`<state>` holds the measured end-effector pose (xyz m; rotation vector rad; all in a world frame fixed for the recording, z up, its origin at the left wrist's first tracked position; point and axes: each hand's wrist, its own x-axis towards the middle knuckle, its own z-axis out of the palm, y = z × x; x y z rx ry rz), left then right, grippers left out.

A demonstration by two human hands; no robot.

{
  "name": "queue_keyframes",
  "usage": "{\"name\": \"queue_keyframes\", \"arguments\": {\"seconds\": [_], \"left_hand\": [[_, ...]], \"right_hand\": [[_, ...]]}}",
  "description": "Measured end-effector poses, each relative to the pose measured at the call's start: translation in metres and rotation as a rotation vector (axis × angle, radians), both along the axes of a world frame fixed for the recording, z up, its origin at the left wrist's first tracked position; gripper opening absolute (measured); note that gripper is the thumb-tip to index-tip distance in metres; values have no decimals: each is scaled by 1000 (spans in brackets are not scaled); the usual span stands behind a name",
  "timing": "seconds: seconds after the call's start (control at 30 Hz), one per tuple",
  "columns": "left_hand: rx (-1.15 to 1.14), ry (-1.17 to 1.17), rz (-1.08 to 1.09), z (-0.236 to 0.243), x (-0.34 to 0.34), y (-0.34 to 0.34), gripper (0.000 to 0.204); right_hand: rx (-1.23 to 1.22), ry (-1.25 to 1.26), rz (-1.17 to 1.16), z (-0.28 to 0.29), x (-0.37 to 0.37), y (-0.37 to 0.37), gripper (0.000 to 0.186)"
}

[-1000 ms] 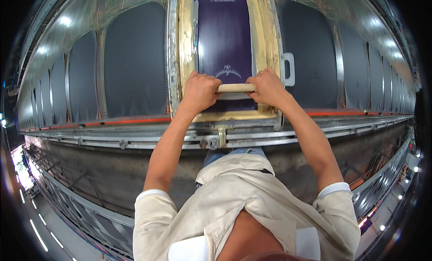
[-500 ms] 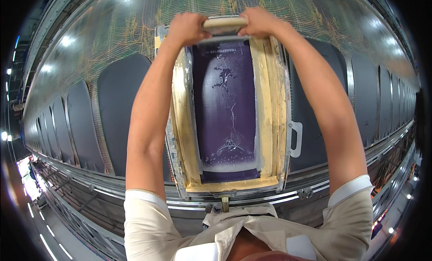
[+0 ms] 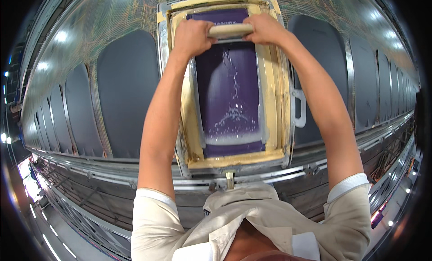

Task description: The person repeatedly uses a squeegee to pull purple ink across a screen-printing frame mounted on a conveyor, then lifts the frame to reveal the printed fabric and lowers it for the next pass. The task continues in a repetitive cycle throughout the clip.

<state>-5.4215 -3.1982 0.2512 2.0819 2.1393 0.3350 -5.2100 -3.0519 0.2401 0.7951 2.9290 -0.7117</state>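
My left hand point(image 3: 194, 37) and my right hand point(image 3: 266, 29) are closed around the two ends of a pale squeegee point(image 3: 231, 31), held crosswise. Its blade rests across a screen printing frame point(image 3: 273, 103) near the far end. Inside the frame lies a purple mesh point(image 3: 228, 81) edged with tan tape. A line of clear, wet ink runs down the mesh's middle, and a whitish, bubbly band of it lies towards the near end. Under my fingers the squeegee's ends are partly hidden.
Dark flat cut panels point(image 3: 127, 76) lie in a row on a long table point(image 3: 130, 13) to both sides of the frame. A grey loop handle point(image 3: 298, 109) sticks out from the frame's right side. Metal rails point(image 3: 198, 182) run along the near table edge.
Both hands have drawn the squeegee a short way towards me, off the far end, baring purple mesh behind it. The frame sits higher in the picture as the view has shifted.
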Motion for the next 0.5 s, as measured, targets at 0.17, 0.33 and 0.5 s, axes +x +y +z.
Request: {"name": "queue_keyframes", "arguments": {"seconds": [0.17,0.33,0.5], "left_hand": [[36,-36,-24,5,71,-127,24],[14,-78,-26,0,138,-246,22],[125,-4,-9,2,151,-285,27]], "right_hand": [[3,51,3,5,74,-130,23],[3,117,47,0,143,-247,25],[-323,37,-64,44,159,-272,47]]}}
